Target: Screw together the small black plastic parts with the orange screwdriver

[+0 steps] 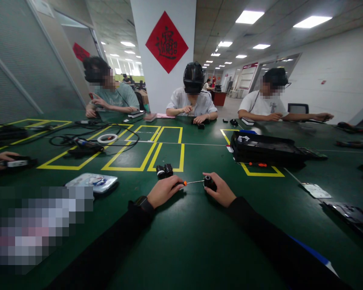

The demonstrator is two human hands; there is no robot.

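My left hand is closed around the handle of a screwdriver with an orange collar. The thin metal shaft points right, its tip at or close to a small black cylindrical part. That part sits between the thumb and fingers of my right hand. Whether the tip touches it is too small to tell. Two more black cylindrical parts stand side by side on the green table, just behind my left hand.
Black trays are stacked at the right, an orange-handled tool before them. A clear-lidded box lies left, cables behind it. Three people sit across the green table; another person's hand shows at far left.
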